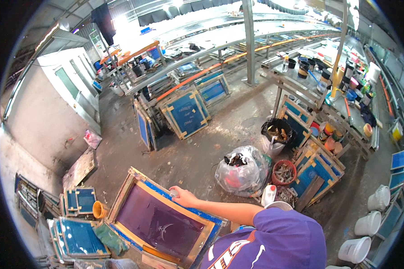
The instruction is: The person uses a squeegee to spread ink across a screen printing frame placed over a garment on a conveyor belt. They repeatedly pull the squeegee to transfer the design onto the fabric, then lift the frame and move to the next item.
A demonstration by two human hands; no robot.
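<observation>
My right arm, in a purple sleeve, reaches left across the lower middle of the view. My right hand (185, 197) is closed at the far long edge of a screen-printing frame (134, 175), around a small pale object (173, 193) whose kind I cannot make out. The frame has a wooden border with tan and blue tape. Its dark purple mesh (155, 215) bears a light curved, spiky design. Across the near end of the frame lies an amber strip (161, 254), with a pale wooden bar beside it. My left hand is not in view.
More blue screens (184, 112) lean in stacks ahead; others (78, 235) lie at lower left by an orange cup (99, 209). A clear bag (242, 177), a red basket (284, 172) and a black-lined bin (274, 145) stand right. White buckets (355, 249) line the far right.
</observation>
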